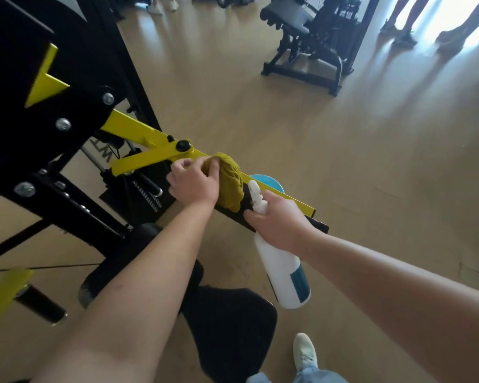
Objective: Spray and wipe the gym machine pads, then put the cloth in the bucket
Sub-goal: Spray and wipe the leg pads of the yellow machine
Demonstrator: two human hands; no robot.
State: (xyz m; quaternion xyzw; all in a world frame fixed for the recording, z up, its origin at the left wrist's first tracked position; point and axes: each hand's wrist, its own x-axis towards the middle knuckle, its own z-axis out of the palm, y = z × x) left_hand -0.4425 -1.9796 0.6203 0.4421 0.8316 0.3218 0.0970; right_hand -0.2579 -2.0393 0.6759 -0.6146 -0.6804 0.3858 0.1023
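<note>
Where the yellow arm (138,125) of the gym machine slopes down toward the floor (371,161), the mustard-coloured cloth (230,181) lies bunched on top of it and hangs over onto the black strip (319,225) that runs along just beneath. The left hand (192,183) grips the cloth from the near side, its fingers (213,164) curled into the folds and pressing them against the bar. Just beside it, the right hand (280,219) holds a white spray bottle (282,272) with a teal label. Its fingers are wrapped round the neck under the trigger head, the nozzle is almost touching the cloth, and the body tilts down and away.

Behind the arm, a blue bucket (268,181) shows only as a slice of rim on the floor. Nearer me, below both forearms, sits a black seat pad (233,327), and beside that a pale shoe (304,352) under a jeans hem. Across the room stands another black machine (302,37).
</note>
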